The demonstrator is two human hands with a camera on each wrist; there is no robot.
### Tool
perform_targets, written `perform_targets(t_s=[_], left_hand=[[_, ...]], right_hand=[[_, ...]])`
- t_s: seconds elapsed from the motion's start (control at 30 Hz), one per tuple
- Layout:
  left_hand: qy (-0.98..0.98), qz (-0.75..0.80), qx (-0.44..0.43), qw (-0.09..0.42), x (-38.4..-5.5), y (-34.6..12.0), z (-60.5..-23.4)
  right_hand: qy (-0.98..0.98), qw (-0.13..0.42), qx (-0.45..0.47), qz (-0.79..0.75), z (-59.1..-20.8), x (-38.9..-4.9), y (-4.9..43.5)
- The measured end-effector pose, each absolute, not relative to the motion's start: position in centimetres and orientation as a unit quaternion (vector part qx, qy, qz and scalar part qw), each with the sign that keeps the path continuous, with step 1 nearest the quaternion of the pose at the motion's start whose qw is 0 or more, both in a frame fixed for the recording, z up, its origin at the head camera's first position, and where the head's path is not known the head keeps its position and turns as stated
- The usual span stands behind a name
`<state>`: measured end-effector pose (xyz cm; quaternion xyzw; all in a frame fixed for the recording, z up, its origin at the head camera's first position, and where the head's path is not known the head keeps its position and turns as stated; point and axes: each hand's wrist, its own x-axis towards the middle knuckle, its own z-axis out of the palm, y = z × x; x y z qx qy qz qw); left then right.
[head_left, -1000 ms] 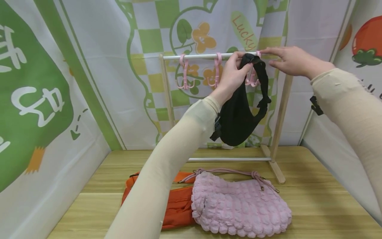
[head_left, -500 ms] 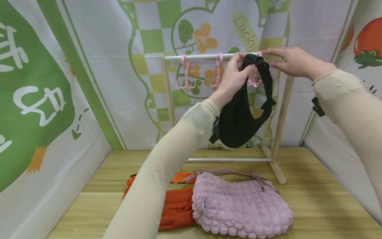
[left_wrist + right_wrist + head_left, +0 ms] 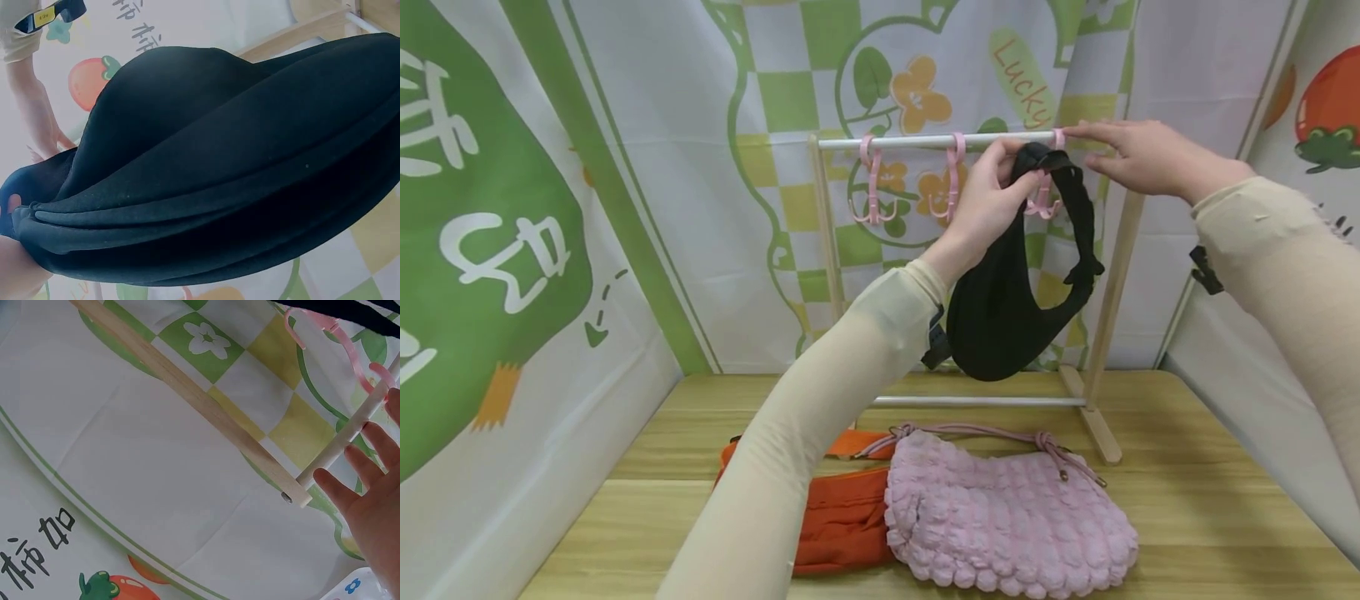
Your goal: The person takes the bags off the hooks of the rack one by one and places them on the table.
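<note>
My left hand (image 3: pixel 981 208) pinches the top of a black crossbody bag's strap between thumb and fingers, just below the rack's white rail (image 3: pixel 917 142). The black bag (image 3: pixel 1000 325) hangs from that grip, its body filling most of the left wrist view. Behind the strap, a pink double hook (image 3: pixel 1045 204) hangs near the rail's right end, partly covered. My right hand (image 3: pixel 1165 158) reaches in from the right with fingers extended, index fingertip at the top of this hook. In the right wrist view, its other fingers (image 3: pixel 335 489) lie along the rail.
Two more pink hooks (image 3: pixel 873 187) hang farther left on the rail. Beneath the rack, a puffy pink bag (image 3: pixel 1007 517) and an orange bag (image 3: pixel 846 521) lie side by side on the wooden table (image 3: pixel 1195 467). The rack's right wooden post (image 3: pixel 1108 308) stands beside the black bag.
The left hand has lowered the black bag slightly, and its strap loop has swung a little to the right and opened wider. The right hand stays at the hook.
</note>
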<state>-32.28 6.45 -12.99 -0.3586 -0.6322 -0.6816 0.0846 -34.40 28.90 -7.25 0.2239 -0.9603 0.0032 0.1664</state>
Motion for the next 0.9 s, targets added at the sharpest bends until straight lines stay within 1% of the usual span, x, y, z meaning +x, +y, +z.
perform_targets(t_s=[0.3, 0.7, 0.8, 0.9], left_hand=[[-0.614, -0.69, -0.374, 0.083, -31.9, 6.0, -13.9], [-0.627, -0.679, -0.373, 0.079, -31.2, 5.4, -14.7], [-0.624, -0.683, -0.372, 0.075, -31.1, 5.2, -14.8], [-0.622, -0.685, -0.373, 0.074, -31.1, 5.1, -14.8]], right_hand=[[-0.958, 0.173, 0.227, 0.0, -7.4, -34.4, 29.0], [-0.953, 0.182, 0.24, 0.022, -8.0, -33.9, 29.3], [-0.951, 0.192, 0.242, 0.029, -8.4, -33.7, 29.4], [-0.945, 0.216, 0.243, 0.037, -9.0, -33.5, 29.5]])
